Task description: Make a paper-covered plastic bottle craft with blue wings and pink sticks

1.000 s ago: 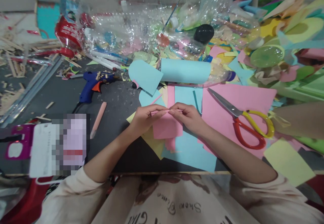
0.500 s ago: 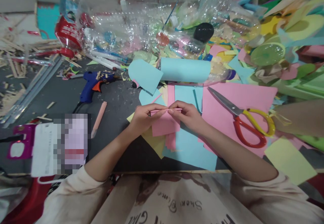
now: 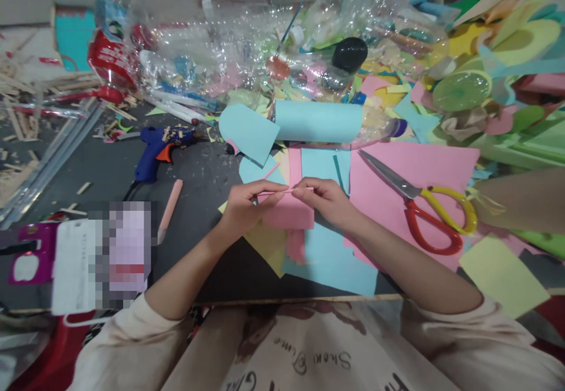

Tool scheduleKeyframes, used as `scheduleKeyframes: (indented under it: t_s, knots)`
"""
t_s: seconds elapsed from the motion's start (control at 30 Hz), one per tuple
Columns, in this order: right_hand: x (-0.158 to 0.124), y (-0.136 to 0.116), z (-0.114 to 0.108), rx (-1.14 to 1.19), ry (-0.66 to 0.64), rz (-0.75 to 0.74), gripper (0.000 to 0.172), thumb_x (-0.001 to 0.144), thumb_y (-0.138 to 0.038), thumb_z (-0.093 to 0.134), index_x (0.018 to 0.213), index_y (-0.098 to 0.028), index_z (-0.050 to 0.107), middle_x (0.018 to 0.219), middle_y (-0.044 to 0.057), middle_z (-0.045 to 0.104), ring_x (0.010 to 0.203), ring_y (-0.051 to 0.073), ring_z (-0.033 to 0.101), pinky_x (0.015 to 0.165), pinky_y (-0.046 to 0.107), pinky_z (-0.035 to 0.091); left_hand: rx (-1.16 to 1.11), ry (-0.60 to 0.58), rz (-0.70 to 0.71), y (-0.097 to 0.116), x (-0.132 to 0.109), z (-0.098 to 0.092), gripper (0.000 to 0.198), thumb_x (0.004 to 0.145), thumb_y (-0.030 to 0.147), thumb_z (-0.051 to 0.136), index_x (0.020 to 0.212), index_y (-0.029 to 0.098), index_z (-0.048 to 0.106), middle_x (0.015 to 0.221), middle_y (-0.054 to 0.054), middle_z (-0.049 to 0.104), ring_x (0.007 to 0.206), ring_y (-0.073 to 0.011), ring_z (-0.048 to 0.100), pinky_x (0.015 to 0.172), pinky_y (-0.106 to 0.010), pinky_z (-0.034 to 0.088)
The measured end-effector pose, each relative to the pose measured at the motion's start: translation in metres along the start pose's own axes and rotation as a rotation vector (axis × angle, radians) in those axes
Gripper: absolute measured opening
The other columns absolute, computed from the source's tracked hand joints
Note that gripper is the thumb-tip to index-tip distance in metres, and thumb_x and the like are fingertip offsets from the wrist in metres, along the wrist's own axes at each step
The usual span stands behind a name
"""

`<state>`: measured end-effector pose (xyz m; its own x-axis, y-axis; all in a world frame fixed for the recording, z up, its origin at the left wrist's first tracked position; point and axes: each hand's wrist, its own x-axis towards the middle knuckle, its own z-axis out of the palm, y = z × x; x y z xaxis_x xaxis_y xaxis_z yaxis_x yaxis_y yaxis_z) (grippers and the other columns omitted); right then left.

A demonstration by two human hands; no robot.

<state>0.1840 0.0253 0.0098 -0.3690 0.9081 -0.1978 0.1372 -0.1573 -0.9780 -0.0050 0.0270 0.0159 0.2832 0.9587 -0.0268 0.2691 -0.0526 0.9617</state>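
Both hands pinch the upper edge of a small pink paper sheet (image 3: pixel 289 217), which has a narrow fold along that edge. My left hand (image 3: pixel 247 202) is closed on the left part of the fold, thumb and fingers together. On the right part, my right hand (image 3: pixel 324 198) pinches the same fold, its thumb close to the left one. Below the hands lie a pink strip (image 3: pixel 297 247), blue paper (image 3: pixel 335 261) and yellow paper (image 3: pixel 269 252). Large scissors (image 3: pixel 417 194) with a yellow and a red handle rest on pink paper (image 3: pixel 445 161) to the right.
A blue glue gun (image 3: pixel 150 152) and a pink-and-white stick (image 3: pixel 170 208) lie to the left. Behind the hands is a bottle wrapped in blue paper (image 3: pixel 318 121). Plastic bottles and paper scraps crowd the back. A phone-like pixelated item (image 3: pixel 130 249) lies near the front left.
My hands remain pinched on the pink paper's folded edge, with only slight finger movement. The whole view has shifted a little, so things sit slightly further left.
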Motion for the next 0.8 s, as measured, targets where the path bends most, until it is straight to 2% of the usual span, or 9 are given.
scheduleKeyframes:
  t_s: [0.23,0.43,0.63,0.8]
  knots:
    - [-0.0002,0.0012,-0.0007,-0.004,-0.053,0.010,0.043,0.087,-0.058,0.052,0.067,-0.020,0.054,0.060,-0.004,0.042,0.061,0.012,0.040,0.060,0.028,0.033,0.034,-0.044,0.088,-0.0046,0.0010,0.0001,0.024,0.087,0.041,0.061,0.087,0.019,0.071,0.088,-0.004,0.077,0.081,-0.0153,0.071,0.072,-0.023,0.054]
    - [-0.0010,0.0003,-0.0002,0.014,-0.074,0.004,0.040,0.087,-0.056,0.051,0.071,-0.019,0.055,0.061,-0.004,0.042,0.060,0.012,0.039,0.061,0.029,0.032,0.050,-0.126,0.067,-0.0007,0.0007,-0.0005,0.025,0.092,0.041,0.053,0.095,0.019,0.064,0.092,-0.003,0.073,0.082,-0.0139,0.068,0.074,-0.022,0.051]
    - [0.0001,0.0005,0.0001,0.014,-0.088,-0.019,0.041,0.088,-0.056,0.050,0.068,-0.020,0.051,0.061,-0.005,0.040,0.060,0.012,0.037,0.061,0.028,0.031,0.041,-0.120,0.058,-0.0037,0.0019,0.0004,0.018,0.090,0.033,0.057,0.089,0.019,0.067,0.089,-0.002,0.074,0.082,-0.0132,0.069,0.073,-0.020,0.051]
    - [-0.0008,-0.0008,0.0002,0.008,-0.075,-0.022,0.038,0.087,-0.054,0.053,0.072,-0.020,0.055,0.062,-0.005,0.041,0.060,0.012,0.037,0.061,0.028,0.031,0.013,-0.099,0.096,-0.0066,0.0014,0.0008,0.018,0.090,0.034,0.058,0.088,0.019,0.068,0.088,-0.002,0.075,0.082,-0.0137,0.070,0.072,-0.020,0.052]
